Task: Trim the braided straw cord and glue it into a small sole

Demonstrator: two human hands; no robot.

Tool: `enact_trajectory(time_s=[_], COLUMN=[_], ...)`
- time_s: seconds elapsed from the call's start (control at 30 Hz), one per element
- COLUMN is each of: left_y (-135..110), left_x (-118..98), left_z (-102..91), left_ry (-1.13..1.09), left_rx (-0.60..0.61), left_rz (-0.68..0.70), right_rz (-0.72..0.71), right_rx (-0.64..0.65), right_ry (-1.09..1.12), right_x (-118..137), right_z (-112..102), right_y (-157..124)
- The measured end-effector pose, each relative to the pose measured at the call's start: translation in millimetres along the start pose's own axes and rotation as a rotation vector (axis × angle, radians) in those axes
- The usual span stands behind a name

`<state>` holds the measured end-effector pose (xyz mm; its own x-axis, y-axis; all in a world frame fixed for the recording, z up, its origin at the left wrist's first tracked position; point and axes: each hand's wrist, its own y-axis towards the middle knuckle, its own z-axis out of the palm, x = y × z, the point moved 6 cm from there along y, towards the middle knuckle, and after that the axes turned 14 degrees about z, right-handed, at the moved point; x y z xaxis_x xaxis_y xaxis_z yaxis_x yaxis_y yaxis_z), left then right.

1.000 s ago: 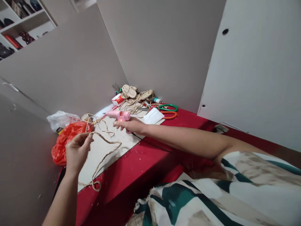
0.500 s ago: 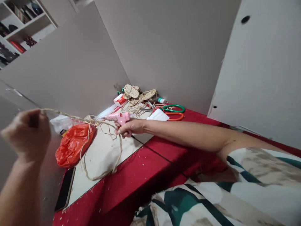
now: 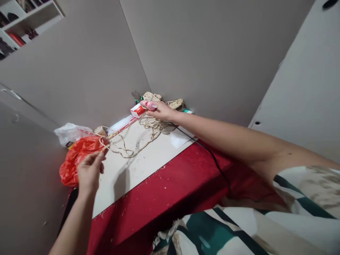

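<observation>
Left hand (image 3: 89, 171) on twine (image 3: 127, 153), right hand (image 3: 160, 110) on glue gun (image 3: 151, 105).
Left fingertips pinch the twine end beside an orange bag (image 3: 75, 159); the twine loops between the hands; the right hand grips the pink glue gun, beside a red box (image 3: 137, 111).

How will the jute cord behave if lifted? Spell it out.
Probably floppy: the jute cord lies in loose curves on the board and trails from the left hand. Likely light, since fingertips pinch it. Its rough strands may snag the tangle near the right hand holding the pink glue gun.
</observation>
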<state>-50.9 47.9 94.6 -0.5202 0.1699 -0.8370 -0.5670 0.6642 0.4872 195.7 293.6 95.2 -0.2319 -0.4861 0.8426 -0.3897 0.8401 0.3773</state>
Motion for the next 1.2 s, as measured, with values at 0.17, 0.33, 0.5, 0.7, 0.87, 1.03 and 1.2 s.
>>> enact_trajectory(time_s=[0.17,0.33,0.5,0.7,0.87,1.03,1.2], left_y=[-38.9,-48.0,-60.9,-71.0,-73.0,-79.2,-90.0], left_x=[62.3,63.9,72.2,86.2,83.1,88.4,98.6], left_z=[27.5,26.3,22.4,22.9,20.0,17.7,19.0], left_ry=[-0.164,-0.262,-0.312,-0.366,-0.328,-0.281,-0.335], left_rx=[0.093,0.128,0.151,0.176,0.158,0.206,0.226], left_rz=[-0.237,-0.345,-0.45,-0.578,-0.645,-0.714,-0.826], right_rz=[-0.159,-0.211,-0.096,-0.019,0.029,0.11,0.131], right_rx=[0.229,0.718,0.804,0.893,0.917,0.955,0.998], right_ry=[0.199,0.361,0.351,0.362,0.293,0.315,0.308], right_x=[31.2,66.8,42.0,27.3,14.2,5.0,6.6], right_z=[27.8,78.2,112.0,114.6,121.0,127.1,125.9], right_y=[-61.8,-123.3,-136.1,-139.1,-144.2,-143.6,-143.4])
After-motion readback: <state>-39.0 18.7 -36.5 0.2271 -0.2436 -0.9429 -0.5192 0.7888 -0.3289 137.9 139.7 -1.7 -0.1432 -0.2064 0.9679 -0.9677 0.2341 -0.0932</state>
